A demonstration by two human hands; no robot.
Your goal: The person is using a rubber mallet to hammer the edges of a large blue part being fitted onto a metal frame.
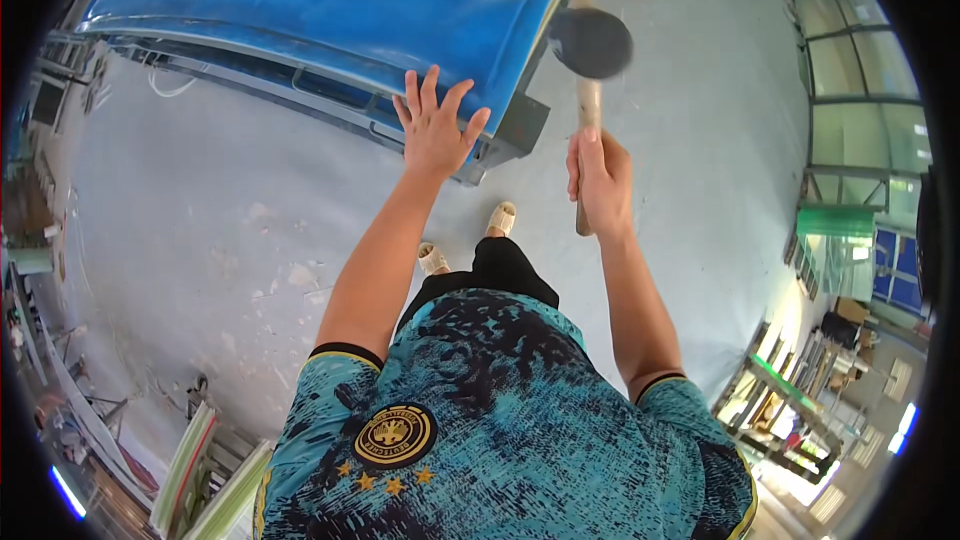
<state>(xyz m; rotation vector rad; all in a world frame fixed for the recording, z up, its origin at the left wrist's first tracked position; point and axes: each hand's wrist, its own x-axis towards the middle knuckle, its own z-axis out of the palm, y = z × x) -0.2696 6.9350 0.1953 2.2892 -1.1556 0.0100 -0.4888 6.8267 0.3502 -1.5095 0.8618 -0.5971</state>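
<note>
My right hand is wrapped round the wooden handle of a mallet. Its dark, round-faced head is slightly blurred and sits beyond my hand, just right of a blue-covered table's edge. My left hand lies with fingers spread on the near right corner of that table, whose top is a glossy blue sheet. Under the sheet runs a grey metal frame with bar loops along its near side. A dark metal bracket juts out at the corner, close to my left fingers.
My feet in light sandals stand on the grey floor, near the table corner. Long panels lean at the lower left. Racks of glass sheets line the right side, and a cluttered stand is at the lower right.
</note>
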